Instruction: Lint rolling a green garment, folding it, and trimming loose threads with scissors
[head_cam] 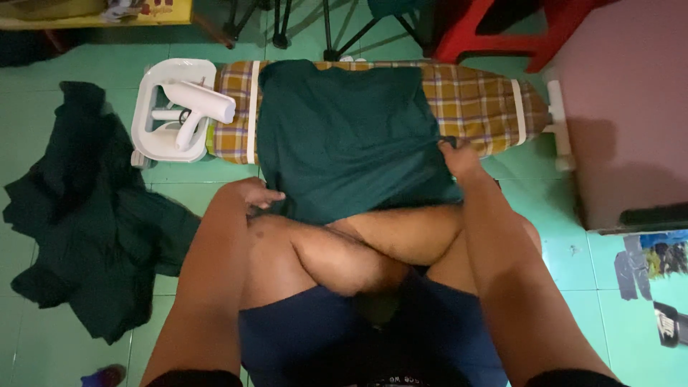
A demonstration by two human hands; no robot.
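Spread flat over the low plaid ironing board point(473, 100), the dark green garment point(344, 136) looks soft, light and limp, likely to sag and wrinkle unless taken by its hem corners. The right hand point(459, 159) has its fingers closed, pinching the cloth's near right edge. The left hand point(259, 195) rests with curled fingers at the near left edge; whether it grips the fabric I cannot tell. Beyond the left fingers, a white steamer point(197, 107) lies in its white tray point(154, 143), and a dark clothes heap point(86, 215) covers the green floor point(573, 251).
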